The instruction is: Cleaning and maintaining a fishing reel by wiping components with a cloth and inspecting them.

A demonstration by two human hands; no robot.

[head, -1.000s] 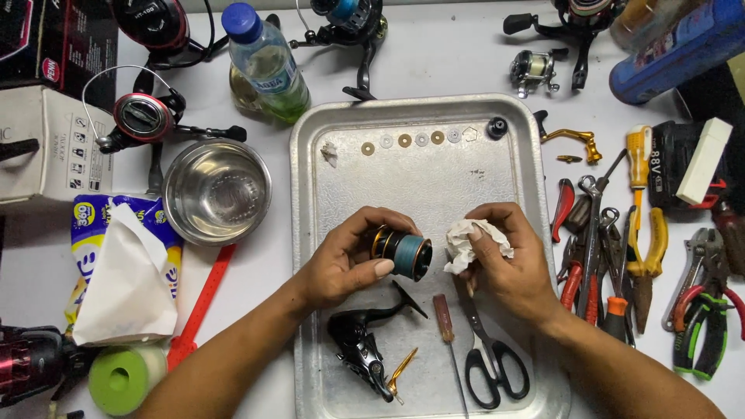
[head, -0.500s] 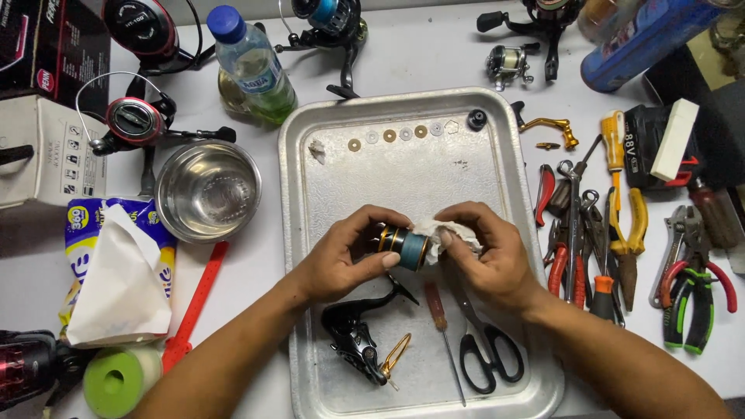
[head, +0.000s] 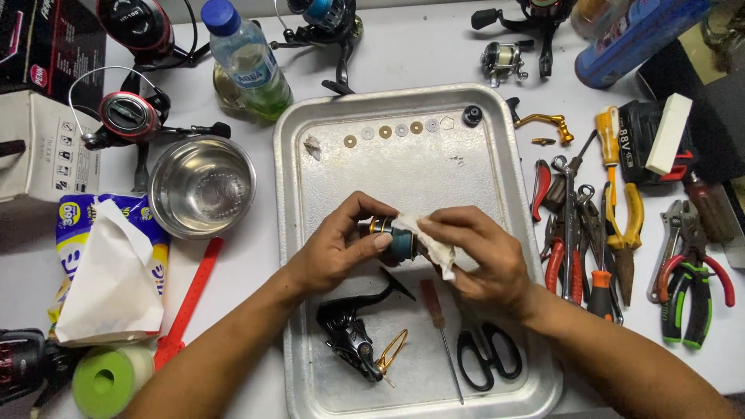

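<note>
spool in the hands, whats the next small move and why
Probably turn the spool a little in the left hand and wipe on: the right hand presses the white tissue over only its near side, leaving the rest of the blue line uncovered.

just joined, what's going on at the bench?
A person works over a dented aluminium tray. The left hand grips a fishing reel spool wound with teal line, while the right hand presses a crumpled white tissue against it. The black reel body with a gold handle, a brown-handled screwdriver and black scissors lie on the tray below the hands. A row of small round washers sits along its top.
</note>
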